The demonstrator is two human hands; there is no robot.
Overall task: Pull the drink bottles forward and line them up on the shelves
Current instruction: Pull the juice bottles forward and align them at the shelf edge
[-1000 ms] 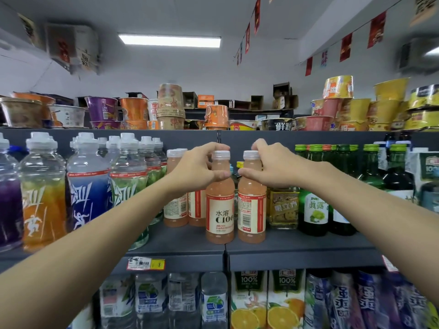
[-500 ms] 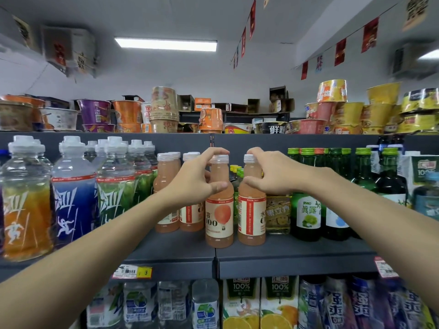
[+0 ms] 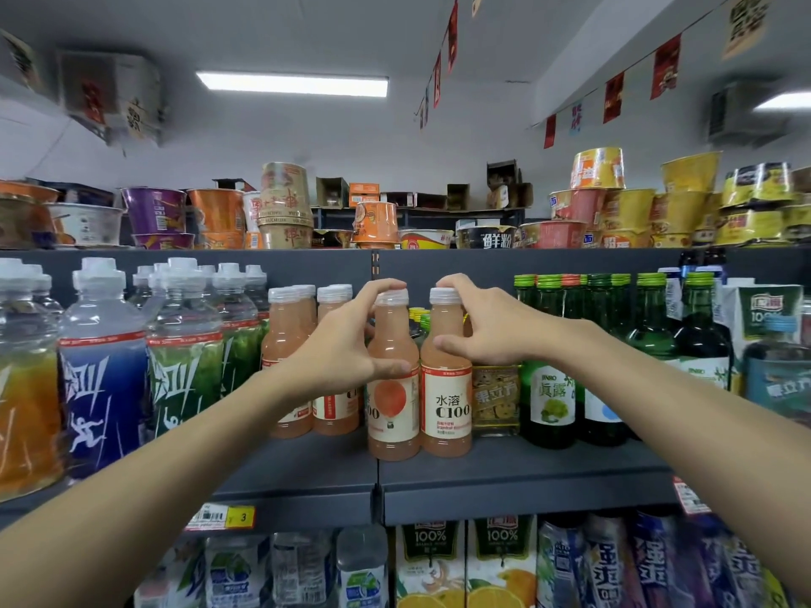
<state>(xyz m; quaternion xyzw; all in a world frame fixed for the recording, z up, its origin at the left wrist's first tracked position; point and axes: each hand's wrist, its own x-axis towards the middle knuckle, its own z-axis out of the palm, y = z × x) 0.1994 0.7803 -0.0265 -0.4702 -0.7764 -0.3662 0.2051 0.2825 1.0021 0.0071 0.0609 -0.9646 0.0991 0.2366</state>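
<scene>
Both pink drinks stand in the centre of the frame, at the front edge of the grey shelf [image 3: 504, 471], touching side by side; they have turned under my hands in the last second. The right pink bottle [image 3: 445, 410], which showed its barcode side a second ago, now shows its C100 face squarely forward. The left pink bottle [image 3: 392, 414] has rotated the other way, from the lettering to its round orange picture. I judge this pair pulled forward, with only the left one's facing in doubt.

My left hand [image 3: 346, 340] spans its bottle, forefinger curled over the cap and thumb pressed at the top of the label, a pinch from top to shoulder; my right hand [image 3: 491, 326] holds the other the same way.

The left thumb covers part of the label, so only "00" reads. The other fingers are hidden behind the necks. The paler pink row [image 3: 285, 344], left of centre, sits further back, its depth unclear. The lower shelf is cut off at the frame's bottom.
</scene>
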